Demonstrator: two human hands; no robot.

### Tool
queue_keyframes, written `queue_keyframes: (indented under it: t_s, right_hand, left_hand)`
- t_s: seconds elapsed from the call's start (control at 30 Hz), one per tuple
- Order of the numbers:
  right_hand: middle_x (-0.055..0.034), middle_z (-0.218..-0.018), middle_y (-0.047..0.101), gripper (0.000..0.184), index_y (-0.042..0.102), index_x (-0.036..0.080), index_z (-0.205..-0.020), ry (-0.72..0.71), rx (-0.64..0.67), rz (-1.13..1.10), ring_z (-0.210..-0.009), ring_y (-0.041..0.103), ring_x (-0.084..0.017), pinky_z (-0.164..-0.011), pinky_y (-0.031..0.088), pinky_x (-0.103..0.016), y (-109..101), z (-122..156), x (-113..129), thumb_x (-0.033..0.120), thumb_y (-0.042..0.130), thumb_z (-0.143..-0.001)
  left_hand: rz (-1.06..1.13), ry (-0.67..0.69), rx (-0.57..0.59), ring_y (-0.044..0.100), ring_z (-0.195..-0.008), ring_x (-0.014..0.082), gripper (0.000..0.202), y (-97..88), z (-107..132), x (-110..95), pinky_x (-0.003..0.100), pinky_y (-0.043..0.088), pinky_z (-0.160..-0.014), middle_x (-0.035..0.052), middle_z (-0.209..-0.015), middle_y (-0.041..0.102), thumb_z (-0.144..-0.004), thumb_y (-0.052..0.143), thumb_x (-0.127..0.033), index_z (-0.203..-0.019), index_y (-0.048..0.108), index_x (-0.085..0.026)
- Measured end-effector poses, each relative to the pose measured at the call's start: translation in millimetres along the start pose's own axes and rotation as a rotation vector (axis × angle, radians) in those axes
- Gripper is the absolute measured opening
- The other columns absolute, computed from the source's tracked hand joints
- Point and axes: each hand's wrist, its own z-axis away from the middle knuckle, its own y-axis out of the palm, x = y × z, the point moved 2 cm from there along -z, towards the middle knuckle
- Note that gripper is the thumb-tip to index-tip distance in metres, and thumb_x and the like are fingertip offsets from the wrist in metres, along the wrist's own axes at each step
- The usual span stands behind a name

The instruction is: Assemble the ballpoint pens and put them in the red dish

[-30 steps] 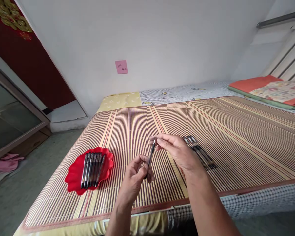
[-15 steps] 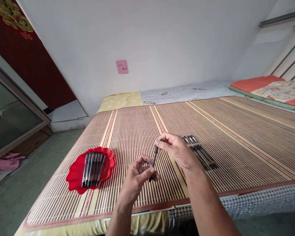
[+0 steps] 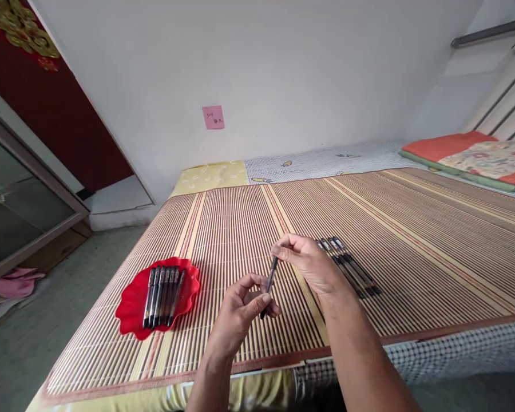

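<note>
A pink sticky note on the far white wall carries two short lines of dark handwriting, too small to read with certainty.

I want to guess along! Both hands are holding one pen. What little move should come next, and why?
Probably the right hand lets go and the left hand carries the pen to the red plate. Both hands pinch that one pen, the plate already holds a neat row of pens, and loose pens lie on the mat beside the right hand.
</note>
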Motion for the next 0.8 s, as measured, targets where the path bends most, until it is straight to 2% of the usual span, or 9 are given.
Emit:
queue_keyframes:
  t_s: [0.1, 0.2, 0.27, 0.4, 0.5, 0.6, 0.7, 0.8]
  right_hand:
    - [-0.0034, -0.092, 0.069, 0.022, 0.073, 0.023, -0.088, -0.017, 0.001, 0.019, -0.088, 0.063, -0.018, -0.084, 0.048, -0.034, -0.7, 0.5, 1.4, 0.044, 0.068, -0.094]
    - [-0.0073, -0.108, 0.072, 0.023, 0.076, 0.024, -0.099, -0.031, 0.048, -0.02, -0.103, 0.065, -0.022, -0.09, 0.049, -0.037, 0.2, 1.7, 3.4, 0.042, 0.063, -0.095]
    - [-0.0067, -0.103, 0.073, 0.019, 0.076, 0.023, -0.098, -0.026, 0.055, -0.027, -0.1, 0.065, -0.022, -0.09, 0.049, -0.037, 0.6, 1.7, 3.6, 0.039, 0.068, -0.091]
    - [-0.0019, -0.085, 0.069, 0.017, 0.073, 0.022, -0.086, -0.013, 0.006, 0.007, -0.085, 0.062, -0.019, -0.087, 0.049, -0.036, -0.1, 0.4, 3.2, 0.039, 0.076, -0.085]
    - [-0.0037, -0.091, 0.07, 0.021, 0.074, 0.023, -0.09, -0.012, 0.024, 0.012, -0.09, 0.063, -0.02, -0.088, 0.048, -0.036, 0.3, 0.6, 3.9, 0.044, 0.071, -0.091]
    - [-0.0064, -0.101, 0.072, 0.021, 0.077, 0.024, -0.099, -0.036, 0.057, -0.021, -0.1, 0.064, -0.022, -0.093, 0.047, -0.039, 0.3, 1.3, 3.9, 0.042, 0.066, -0.094]
    - [-0.0035, -0.093, 0.071, 0.016, 0.076, 0.023, -0.092, -0.047, 0.045, -0.01, -0.093, 0.063, -0.02, -0.092, 0.047, -0.037, -0.8, 0.6, 1.6, 0.038, 0.073, -0.089]
    - [-0.0011, -0.083, 0.068, 0.02, 0.073, 0.022, -0.085, -0.028, 0.011, 0.035, -0.084, 0.062, -0.018, -0.086, 0.048, -0.036, -1.1, -0.6, -0.5, 0.042, 0.075, -0.087]
  left_hand:
    - [-0.009, -0.002, -0.009, 0.07, -0.068, 0.0151, 0.02, -1.1, -0.1, 0.7, 0.027, 0.053, -0.069, 0.0038, -0.071, 0.074, -0.09, 0.076, -0.027, -0.101, 0.062, -0.016]
    - [-0.015, 0.002, -0.012, 0.07, -0.067, 0.0153, 0.021, -2.4, 0.0, 0.6, 0.028, 0.053, -0.069, 0.0038, -0.071, 0.075, -0.091, 0.074, -0.028, -0.103, 0.062, -0.016]
    - [-0.018, 0.001, -0.015, 0.07, -0.068, 0.0156, 0.021, -2.3, 0.1, 0.1, 0.028, 0.053, -0.07, 0.004, -0.072, 0.075, -0.091, 0.074, -0.028, -0.103, 0.061, -0.016]
    - [-0.029, -0.014, -0.023, 0.07, -0.068, 0.0161, 0.023, -0.5, 0.2, -0.3, 0.028, 0.053, -0.069, 0.0057, -0.073, 0.076, -0.089, 0.076, -0.029, -0.101, 0.061, -0.016]
    - [-0.023, -0.014, -0.019, 0.07, -0.068, 0.0159, 0.024, -0.3, 0.2, -0.1, 0.027, 0.053, -0.069, 0.0054, -0.072, 0.076, -0.089, 0.076, -0.029, -0.101, 0.06, -0.016]
    - [-0.021, -0.008, -0.005, 0.07, -0.07, 0.0161, 0.022, -0.8, 0.4, -0.1, 0.028, 0.053, -0.07, 0.0053, -0.074, 0.076, -0.091, 0.074, -0.029, -0.103, 0.06, -0.016]
    - [-0.032, -0.008, -0.001, 0.07, -0.07, 0.0153, 0.021, -0.5, 0.4, -0.3, 0.027, 0.053, -0.07, 0.0053, -0.074, 0.076, -0.092, 0.073, -0.028, -0.104, 0.06, -0.016]
    - [-0.036, -0.011, -0.014, 0.07, -0.068, 0.0152, 0.024, 0.4, -0.2, -0.5, 0.027, 0.052, -0.069, 0.005, -0.072, 0.076, -0.089, 0.076, -0.029, -0.101, 0.06, -0.016]
